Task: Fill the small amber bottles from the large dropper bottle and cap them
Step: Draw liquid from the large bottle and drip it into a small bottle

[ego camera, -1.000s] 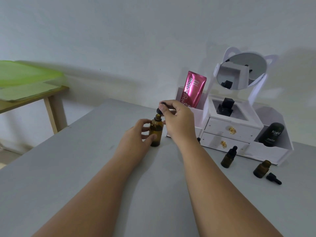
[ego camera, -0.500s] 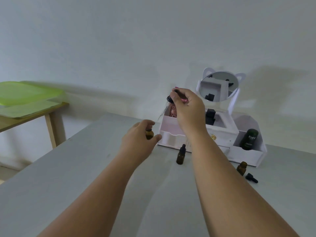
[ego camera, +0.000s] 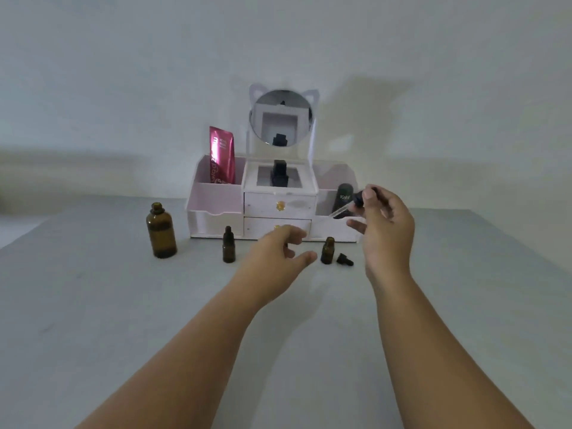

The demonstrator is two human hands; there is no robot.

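**A:** Wide grey desk [ego camera: 93, 320] fills the shot, and at the back of it, against the wall, sits the white organiser [ego camera: 216, 212] with two drawers and a round cat-eared mirror [ego camera: 281, 117] on top. What's in the bins?

**B:** A pink tube [ego camera: 221, 159] stands upright in the left compartment, a dark container [ego camera: 343, 199] marked "Kahf" in the right one, and a black item sits in the middle well, too dim to name.

**A:** Now the bottles. The large amber bottle [ego camera: 161, 231] stands upright and uncapped, out on the desk just left of the organiser, nobody touching it.

**B:** Correct, and right of it stands a small capped bottle [ego camera: 228, 246], its black dropper top on. Further right, a small open bottle [ego camera: 327, 251] stands upright, with a loose black cap [ego camera: 344, 260] lying on its side just beside it.

**A:** Hands?

**B:** The left hand [ego camera: 278, 247] hovers above the desk, fingers spread apart, holding nothing, between the two small bottles and close to the open one. The right hand [ego camera: 385, 230] is raised, thumb and fingertips pinched on the dropper [ego camera: 353, 205], the black bulb in the grip, the clear glass stem angling down-left in front of the organiser.

**A:** Liquid in that stem?

**B:** Can't tell, it's too blurred.
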